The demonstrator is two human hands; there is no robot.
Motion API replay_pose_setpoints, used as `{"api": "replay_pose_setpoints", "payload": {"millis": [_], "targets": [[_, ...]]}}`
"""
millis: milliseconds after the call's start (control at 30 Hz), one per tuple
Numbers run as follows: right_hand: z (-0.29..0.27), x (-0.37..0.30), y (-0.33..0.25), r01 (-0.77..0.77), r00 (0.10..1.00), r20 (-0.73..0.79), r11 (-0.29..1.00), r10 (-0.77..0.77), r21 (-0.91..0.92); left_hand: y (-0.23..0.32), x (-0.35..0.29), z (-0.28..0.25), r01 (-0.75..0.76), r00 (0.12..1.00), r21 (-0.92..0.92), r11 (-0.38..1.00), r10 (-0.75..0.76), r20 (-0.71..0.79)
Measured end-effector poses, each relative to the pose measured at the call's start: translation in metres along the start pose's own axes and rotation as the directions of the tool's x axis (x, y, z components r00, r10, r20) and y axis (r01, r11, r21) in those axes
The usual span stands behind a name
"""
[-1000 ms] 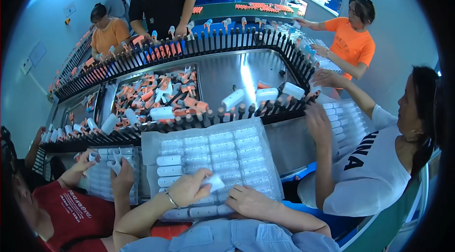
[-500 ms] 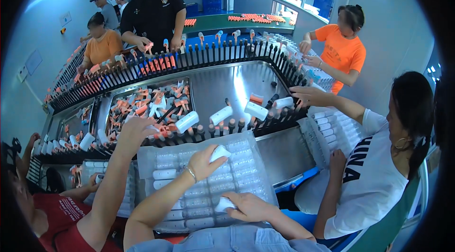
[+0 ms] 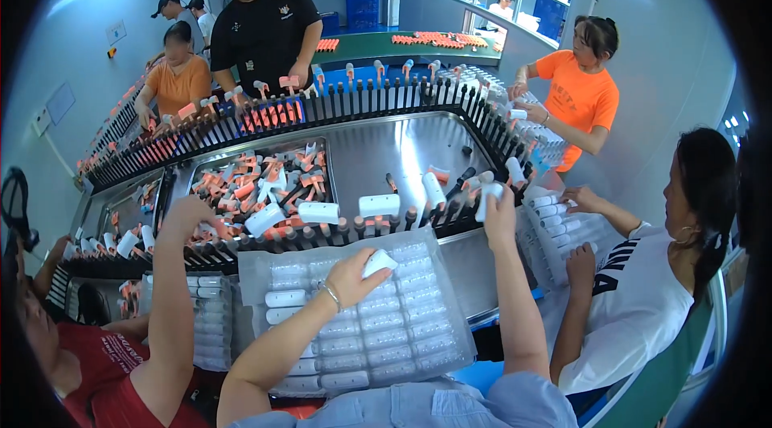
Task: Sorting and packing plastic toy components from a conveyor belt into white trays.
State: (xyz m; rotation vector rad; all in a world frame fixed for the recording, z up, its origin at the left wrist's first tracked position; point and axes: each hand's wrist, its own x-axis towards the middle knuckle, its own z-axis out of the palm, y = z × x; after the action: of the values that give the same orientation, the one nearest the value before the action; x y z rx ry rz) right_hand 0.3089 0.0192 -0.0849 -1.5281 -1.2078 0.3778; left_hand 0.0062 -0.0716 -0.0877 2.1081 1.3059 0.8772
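Over the tray, my left hand (image 3: 347, 281) has its fingers wrapped round a white rounded plastic shell (image 3: 379, 264). My right hand (image 3: 500, 217) reaches out to the rack's right end, closed on another white plastic shell (image 3: 487, 201). Whether that shell still sits on a post is hidden. The clear plastic tray (image 3: 438, 299) lies below my hands, with rows of moulded pockets. Several white shells (image 3: 286, 298) lie in its left and lower pockets. Along the moving-style black rack (image 3: 322, 236) of upright posts, more white shells (image 3: 379, 205) sit in front of me.
A steel basin (image 3: 366, 142) lies behind the near posts, with a heap of orange, grey and white parts (image 3: 257, 187) at its left. Co-workers sit close on both sides: a red-shirted person (image 3: 104, 364) left, a white-shirted person (image 3: 643, 299) right, each beside a similar tray.
My right hand has gone from the tray's lower part up to the rack at the right. My left hand stays over the tray with its shell. Rack shells have shifted position.
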Motion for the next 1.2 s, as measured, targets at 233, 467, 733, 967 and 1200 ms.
{"api": "replay_pose_setpoints", "payload": {"millis": [233, 467, 733, 967, 1200], "targets": [[0.081, 0.019, -0.044, 0.107, 0.982, 0.188, 0.843, -0.008, -0.527, -0.002, -0.006, -0.003, 0.015, 1.0, -0.017, 1.0, -0.015, -0.005], [0.108, 0.012, -0.065, 0.413, 0.807, 0.587, 0.768, -0.061, -0.489, -0.006, -0.007, -0.009, -0.003, 0.998, -0.112, 0.994, -0.005, -0.069], [0.041, -0.092, -0.126, 0.646, 0.679, 0.468, 0.763, -0.565, -0.017, -0.017, -0.002, -0.024, 0.209, 0.917, -0.867, 0.452, -0.398, 0.014], [0.012, -0.238, -0.124, 0.726, 0.105, 0.735, 0.557, -0.67, 0.404, -0.012, 0.004, -0.024, 0.244, 0.934, -0.823, 0.513, -0.351, 0.058], [0.017, -0.246, -0.121, 0.7, -0.094, 0.83, 0.557, -0.55, 0.448, -0.018, 0.006, -0.019, 0.26, 0.933, -0.78, 0.569, -0.357, 0.05]]}}
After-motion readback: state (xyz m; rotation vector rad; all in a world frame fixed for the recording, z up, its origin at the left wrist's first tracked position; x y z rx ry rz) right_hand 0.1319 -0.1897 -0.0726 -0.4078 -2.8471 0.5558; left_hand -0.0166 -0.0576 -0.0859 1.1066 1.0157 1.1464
